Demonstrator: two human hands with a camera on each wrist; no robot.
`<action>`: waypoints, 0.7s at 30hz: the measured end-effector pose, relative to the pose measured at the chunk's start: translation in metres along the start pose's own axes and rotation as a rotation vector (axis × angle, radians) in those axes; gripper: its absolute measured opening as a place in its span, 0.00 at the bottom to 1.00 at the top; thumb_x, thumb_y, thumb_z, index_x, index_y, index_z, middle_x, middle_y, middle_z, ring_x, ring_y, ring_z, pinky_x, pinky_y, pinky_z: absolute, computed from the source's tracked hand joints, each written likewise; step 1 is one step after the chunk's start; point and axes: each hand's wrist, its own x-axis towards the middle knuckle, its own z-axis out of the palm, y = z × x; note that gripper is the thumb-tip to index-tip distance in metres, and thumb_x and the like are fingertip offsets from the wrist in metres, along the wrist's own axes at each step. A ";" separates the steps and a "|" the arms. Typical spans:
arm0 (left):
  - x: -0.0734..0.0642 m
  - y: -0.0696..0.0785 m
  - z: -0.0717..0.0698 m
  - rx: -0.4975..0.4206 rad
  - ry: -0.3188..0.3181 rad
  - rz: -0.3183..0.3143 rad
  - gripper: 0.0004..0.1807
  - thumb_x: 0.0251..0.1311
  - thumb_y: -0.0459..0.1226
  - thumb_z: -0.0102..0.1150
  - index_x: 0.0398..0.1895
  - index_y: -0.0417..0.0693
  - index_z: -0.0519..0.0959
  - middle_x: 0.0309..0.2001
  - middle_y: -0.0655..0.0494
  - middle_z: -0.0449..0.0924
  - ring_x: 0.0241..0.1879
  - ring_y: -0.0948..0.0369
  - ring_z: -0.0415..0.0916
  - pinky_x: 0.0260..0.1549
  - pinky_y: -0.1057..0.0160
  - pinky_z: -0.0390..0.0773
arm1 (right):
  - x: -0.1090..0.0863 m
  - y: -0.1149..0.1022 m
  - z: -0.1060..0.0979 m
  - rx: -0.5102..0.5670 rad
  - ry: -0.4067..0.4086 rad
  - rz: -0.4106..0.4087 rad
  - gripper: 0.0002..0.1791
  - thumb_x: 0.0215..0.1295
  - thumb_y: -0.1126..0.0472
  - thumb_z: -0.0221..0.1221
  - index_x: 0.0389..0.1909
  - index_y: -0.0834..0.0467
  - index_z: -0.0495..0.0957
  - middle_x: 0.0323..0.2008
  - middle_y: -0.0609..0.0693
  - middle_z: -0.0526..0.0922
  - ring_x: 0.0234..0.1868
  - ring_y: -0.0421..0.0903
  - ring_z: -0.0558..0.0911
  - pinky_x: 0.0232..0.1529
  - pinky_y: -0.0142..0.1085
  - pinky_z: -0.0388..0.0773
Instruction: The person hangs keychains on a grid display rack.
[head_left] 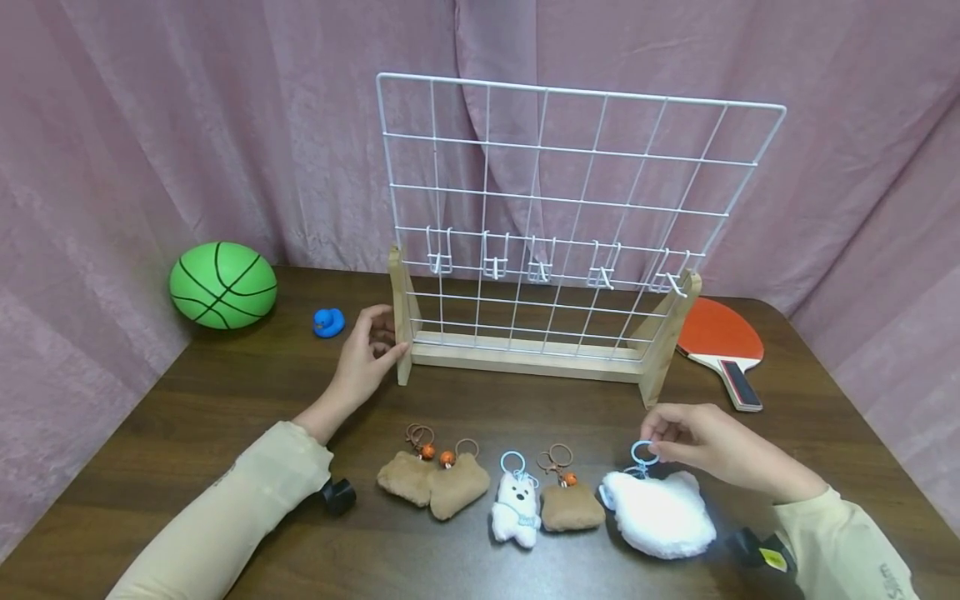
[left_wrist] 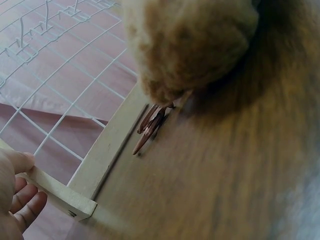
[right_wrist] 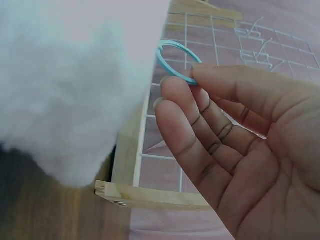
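A white wire grid rack (head_left: 570, 217) with several small hooks stands on a wooden base (head_left: 525, 354) at mid-table. My left hand (head_left: 369, 350) holds the left wooden upright (left_wrist: 60, 192), fingers curled round it. In front lie several plush keychains: two brown ones (head_left: 435, 483), a small white bear (head_left: 516, 508), another brown one (head_left: 570, 504), and a big white fluffy one (head_left: 663, 512). My right hand (head_left: 678, 437) pinches the light blue ring (right_wrist: 175, 60) of the big white plush (right_wrist: 65, 90), which rests on the table.
A green ball (head_left: 222, 285) and a small blue duck (head_left: 328, 322) sit at the back left. A red table-tennis paddle (head_left: 723, 342) lies right of the rack. Pink curtains hang behind. The dark wooden table (head_left: 187, 417) is bare in front of the left hand.
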 end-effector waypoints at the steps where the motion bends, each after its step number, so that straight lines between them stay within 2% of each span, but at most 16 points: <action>1: 0.000 0.000 0.000 0.000 -0.001 0.000 0.30 0.58 0.26 0.61 0.62 0.34 0.61 0.46 0.36 0.73 0.42 0.50 0.74 0.35 0.79 0.73 | 0.000 -0.001 -0.001 0.003 0.002 -0.002 0.05 0.63 0.66 0.61 0.36 0.53 0.77 0.28 0.43 0.81 0.31 0.29 0.76 0.28 0.28 0.77; 9: -0.001 0.002 -0.001 -0.013 -0.013 -0.036 0.30 0.58 0.27 0.61 0.63 0.36 0.61 0.47 0.36 0.73 0.44 0.47 0.74 0.36 0.78 0.73 | 0.000 -0.009 -0.006 0.006 0.003 -0.001 0.05 0.63 0.66 0.60 0.36 0.54 0.77 0.29 0.42 0.81 0.30 0.31 0.78 0.28 0.28 0.79; 13: -0.001 0.003 -0.001 -0.018 -0.015 -0.053 0.32 0.58 0.27 0.62 0.64 0.35 0.61 0.48 0.36 0.73 0.44 0.48 0.74 0.36 0.77 0.73 | -0.001 -0.016 -0.011 -0.017 0.013 -0.009 0.07 0.63 0.67 0.61 0.36 0.50 0.76 0.29 0.40 0.81 0.29 0.32 0.79 0.28 0.28 0.79; 17: 0.000 0.002 0.000 -0.027 -0.017 -0.049 0.31 0.59 0.27 0.61 0.64 0.35 0.61 0.48 0.36 0.73 0.44 0.48 0.74 0.36 0.78 0.72 | -0.002 -0.020 -0.016 -0.020 0.018 -0.039 0.10 0.62 0.67 0.61 0.36 0.48 0.75 0.28 0.41 0.81 0.29 0.34 0.79 0.27 0.28 0.78; 21: 0.000 0.000 0.000 -0.028 -0.011 -0.017 0.30 0.58 0.26 0.61 0.62 0.35 0.61 0.47 0.36 0.72 0.42 0.50 0.74 0.35 0.79 0.73 | -0.001 -0.022 -0.023 -0.037 0.036 -0.063 0.11 0.61 0.68 0.61 0.36 0.47 0.75 0.27 0.39 0.81 0.28 0.33 0.78 0.27 0.27 0.77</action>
